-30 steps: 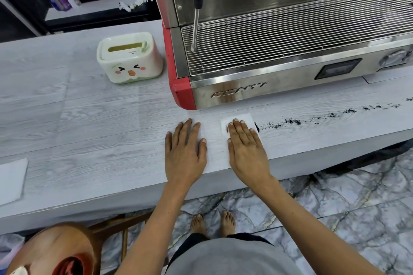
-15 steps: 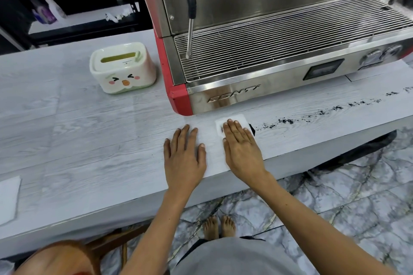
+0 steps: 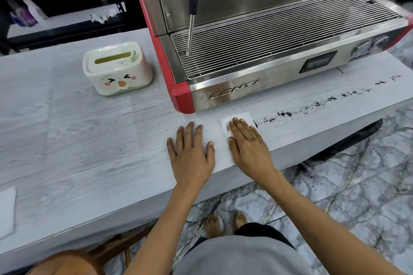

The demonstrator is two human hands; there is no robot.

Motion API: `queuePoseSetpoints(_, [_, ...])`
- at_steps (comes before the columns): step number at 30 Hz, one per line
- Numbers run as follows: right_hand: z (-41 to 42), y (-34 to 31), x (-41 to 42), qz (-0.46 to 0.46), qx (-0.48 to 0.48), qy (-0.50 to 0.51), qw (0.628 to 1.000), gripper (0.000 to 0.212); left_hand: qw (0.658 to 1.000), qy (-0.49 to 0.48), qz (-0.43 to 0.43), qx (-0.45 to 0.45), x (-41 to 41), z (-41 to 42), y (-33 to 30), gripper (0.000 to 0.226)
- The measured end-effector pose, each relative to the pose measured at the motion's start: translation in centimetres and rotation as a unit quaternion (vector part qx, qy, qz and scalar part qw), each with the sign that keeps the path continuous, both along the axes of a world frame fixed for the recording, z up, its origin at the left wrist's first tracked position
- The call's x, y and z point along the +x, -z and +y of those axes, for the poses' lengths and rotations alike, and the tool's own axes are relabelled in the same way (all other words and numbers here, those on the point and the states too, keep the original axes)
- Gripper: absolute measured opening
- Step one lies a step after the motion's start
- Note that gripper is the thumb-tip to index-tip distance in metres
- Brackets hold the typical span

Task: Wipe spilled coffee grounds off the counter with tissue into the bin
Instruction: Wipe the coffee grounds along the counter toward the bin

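Note:
A white tissue (image 3: 240, 117) lies flat on the pale wood-grain counter (image 3: 89, 140), just in front of the espresso machine. My right hand (image 3: 248, 143) presses flat on the tissue, fingers together, with a small dark heap of grounds at its right edge. A thin trail of dark coffee grounds (image 3: 317, 103) runs from the tissue toward the counter's far right. My left hand (image 3: 190, 152) rests flat on the bare counter beside the tissue, fingers spread, holding nothing. No bin is clearly in view.
A steel and red espresso machine (image 3: 268, 51) fills the back right, its steam wand (image 3: 191, 18) hanging over the drip grate. A cream tissue holder with a cartoon face (image 3: 117, 69) stands at left. Another white sheet (image 3: 6, 210) lies at the far left edge. Marble floor lies below.
The view has shifted a little; both hands stay flat in nearly the same place, the right hand still on the tissue at the end of the grounds trail.

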State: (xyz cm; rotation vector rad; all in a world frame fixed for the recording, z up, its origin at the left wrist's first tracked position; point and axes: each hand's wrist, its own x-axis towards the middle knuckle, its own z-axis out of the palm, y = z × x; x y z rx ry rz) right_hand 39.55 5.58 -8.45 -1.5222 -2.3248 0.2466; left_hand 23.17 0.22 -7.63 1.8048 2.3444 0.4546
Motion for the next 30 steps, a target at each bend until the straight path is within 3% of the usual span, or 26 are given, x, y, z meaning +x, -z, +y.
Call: queuePoseSetpoints(30, [2.6, 0.0, 4.5, -0.008, 0.014, 0.006, 1.0, 0.048, 0.995, 0.087, 0.026, -0.026, 2.4, 1.1, 0.1, 0.07])
